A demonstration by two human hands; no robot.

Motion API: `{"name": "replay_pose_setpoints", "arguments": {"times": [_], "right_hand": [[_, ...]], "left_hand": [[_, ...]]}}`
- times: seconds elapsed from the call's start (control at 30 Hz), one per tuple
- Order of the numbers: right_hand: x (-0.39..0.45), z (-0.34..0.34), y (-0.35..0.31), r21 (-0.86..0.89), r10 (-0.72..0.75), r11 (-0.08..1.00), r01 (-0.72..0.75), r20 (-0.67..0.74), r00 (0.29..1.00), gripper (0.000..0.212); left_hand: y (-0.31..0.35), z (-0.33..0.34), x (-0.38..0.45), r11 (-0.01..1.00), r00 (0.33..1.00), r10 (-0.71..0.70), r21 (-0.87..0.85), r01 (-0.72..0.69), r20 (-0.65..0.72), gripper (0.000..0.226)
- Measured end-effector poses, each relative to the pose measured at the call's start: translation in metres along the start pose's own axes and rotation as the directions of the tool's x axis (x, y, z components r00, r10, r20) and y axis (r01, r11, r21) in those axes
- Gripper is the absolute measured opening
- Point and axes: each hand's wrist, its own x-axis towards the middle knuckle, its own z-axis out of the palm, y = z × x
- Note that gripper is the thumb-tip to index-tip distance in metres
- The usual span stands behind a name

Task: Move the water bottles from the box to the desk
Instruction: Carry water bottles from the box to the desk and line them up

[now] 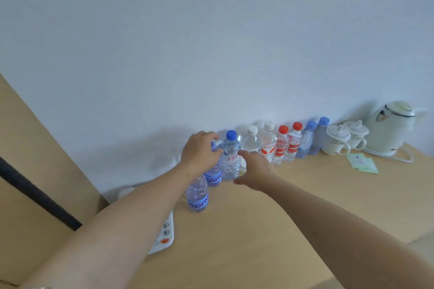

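Note:
Several water bottles stand in a row along the wall on the wooden desk (258,230): white caps (252,141), red caps (283,145), blue caps (310,141). My left hand (200,152) grips the top of a blue-labelled bottle (213,177) standing on the desk. A second blue-labelled bottle (197,195) stands in front of it, its top hidden by my forearm. A clear blue-capped bottle (231,155) stands just to the right. My right hand (254,170) hovers open beside that bottle and holds nothing. The box is not in view.
A white kettle (392,129) and two white lidded cups (338,139) stand at the far right by the wall, with green paper packets (362,163) in front. A white telephone keypad (164,234) lies under my left forearm. A tan panel (35,171) rises at left.

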Motion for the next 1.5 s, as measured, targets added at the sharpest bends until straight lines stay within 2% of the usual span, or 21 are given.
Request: {"name": "replay_pose_setpoints", "arguments": {"times": [0.17, 0.3, 0.5, 0.67, 1.07, 1.17, 1.3, 1.5], "right_hand": [[-0.048, -0.058, 0.071, -0.104, 0.197, 0.972, -0.212, -0.141, 0.97, 0.082], [-0.1, -0.098, 0.125, -0.108, 0.368, 0.911, -0.398, -0.225, 0.902, 0.08], [-0.194, -0.139, 0.203, -0.039, 0.545, 0.809, -0.587, -0.324, 0.773, 0.078], [-0.285, -0.164, 0.275, 0.051, 0.697, 0.691, -0.721, -0.311, 0.646, 0.088], [-0.512, -0.227, 0.441, 0.191, 0.844, 0.471, -0.861, -0.382, 0.377, 0.099], [-0.566, -0.233, 0.472, 0.241, 0.875, 0.399, -0.885, -0.387, 0.289, 0.103], [-0.631, -0.231, 0.507, 0.319, 0.912, 0.286, -0.904, -0.379, 0.155, 0.105], [-0.722, -0.213, 0.555, 0.435, 0.962, 0.078, -0.897, -0.268, -0.046, 0.106]], "left_hand": [[0.079, 0.04, 0.01, 0.966, 0.961, 0.249, 0.039, -0.255, 0.119, 0.043], [0.156, 0.078, 0.006, 0.895, 0.879, 0.429, 0.035, -0.445, 0.209, 0.044], [0.278, 0.143, -0.021, 0.763, 0.729, 0.585, 0.063, -0.643, 0.356, 0.064], [0.38, 0.197, -0.072, 0.661, 0.608, 0.659, 0.044, -0.749, 0.443, 0.069], [0.621, 0.301, -0.239, 0.461, 0.333, 0.779, -0.126, -0.879, 0.531, 0.078], [0.672, 0.322, -0.285, 0.419, 0.271, 0.792, -0.165, -0.893, 0.546, 0.078], [0.732, 0.353, -0.341, 0.337, 0.151, 0.812, -0.241, -0.91, 0.564, 0.077], [0.809, 0.413, -0.417, 0.23, -0.037, 0.809, -0.374, -0.898, 0.587, 0.077]]}}
